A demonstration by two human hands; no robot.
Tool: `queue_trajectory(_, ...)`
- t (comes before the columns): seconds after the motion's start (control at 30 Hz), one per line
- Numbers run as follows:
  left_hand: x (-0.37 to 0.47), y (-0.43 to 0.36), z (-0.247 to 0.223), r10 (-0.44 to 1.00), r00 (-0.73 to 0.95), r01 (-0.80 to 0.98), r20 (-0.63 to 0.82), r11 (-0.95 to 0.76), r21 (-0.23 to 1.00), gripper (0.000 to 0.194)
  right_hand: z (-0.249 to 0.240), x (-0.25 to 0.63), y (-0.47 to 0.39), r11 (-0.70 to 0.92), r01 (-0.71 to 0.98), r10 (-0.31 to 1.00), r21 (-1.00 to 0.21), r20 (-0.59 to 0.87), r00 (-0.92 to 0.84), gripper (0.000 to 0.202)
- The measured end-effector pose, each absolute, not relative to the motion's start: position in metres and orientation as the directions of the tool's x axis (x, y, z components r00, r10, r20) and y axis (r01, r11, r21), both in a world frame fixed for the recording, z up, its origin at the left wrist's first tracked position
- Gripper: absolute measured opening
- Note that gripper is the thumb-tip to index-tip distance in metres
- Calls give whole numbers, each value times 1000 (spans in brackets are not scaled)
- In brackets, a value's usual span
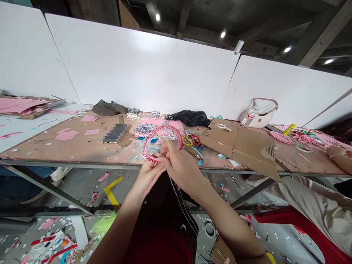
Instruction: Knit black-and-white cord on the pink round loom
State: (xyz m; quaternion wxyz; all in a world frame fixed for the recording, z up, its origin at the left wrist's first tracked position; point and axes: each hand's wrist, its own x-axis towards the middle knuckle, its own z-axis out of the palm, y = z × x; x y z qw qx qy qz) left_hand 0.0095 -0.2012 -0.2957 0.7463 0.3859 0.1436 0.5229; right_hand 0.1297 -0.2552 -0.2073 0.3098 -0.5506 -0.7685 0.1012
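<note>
A pink ring (179, 139) with small red bobbles along its edge is held up over the table's front edge. My left hand (151, 172) pinches the ring's lower rim. Close against it, my right hand (178, 165) has its thumb and fingers pressed together at the same rim; a black-and-white cord (180, 201) hangs from between the hands down to my lap. Whether the right fingers grip the cord or the rim is hard to tell. Behind the ring lies a round black-and-white coiled piece (145, 129) on pink material.
Scissors with yellow and red handles (195, 140) lie right of the ring. Farther right are cardboard (244, 145), a bottle (249, 116) and a white bag (262, 119). A phone (115, 133) and dark cap (108, 107) lie left. Another person's arm (339, 157) rests far right.
</note>
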Motion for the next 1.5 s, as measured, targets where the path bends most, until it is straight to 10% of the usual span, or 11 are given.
queue_trajectory(0.27, 2, -201, -293, 898, 392, -640, 197, 113, 760, 15, -190, 185, -294, 413, 328, 887, -850, 295, -354, 13)
queue_trajectory(0.53, 2, -203, -293, 881, 437, -635, 183, 158, 756, 17, -184, 211, -311, 458, 38, 684, -888, 325, -653, 35)
queue_trajectory(0.7, 1, -207, -291, 878, 448, -649, 166, 192, 736, 17, -193, 190, -301, 534, 73, 820, -843, 494, -288, 29)
queue_trajectory(0.93, -5, -209, -288, 832, 504, -625, 231, 167, 762, 15, -200, 177, -291, 732, 218, 655, -645, 755, 33, 15)
queue_trajectory(1.13, -8, -215, -280, 828, 499, -623, 254, 139, 770, 16, -187, 172, -279, 713, 55, 694, -699, 715, 85, 17)
queue_trajectory(1.5, -9, -225, -276, 823, 497, -581, 277, 79, 810, 13, -181, 152, -260, 671, 559, 512, -487, 850, 126, 11)
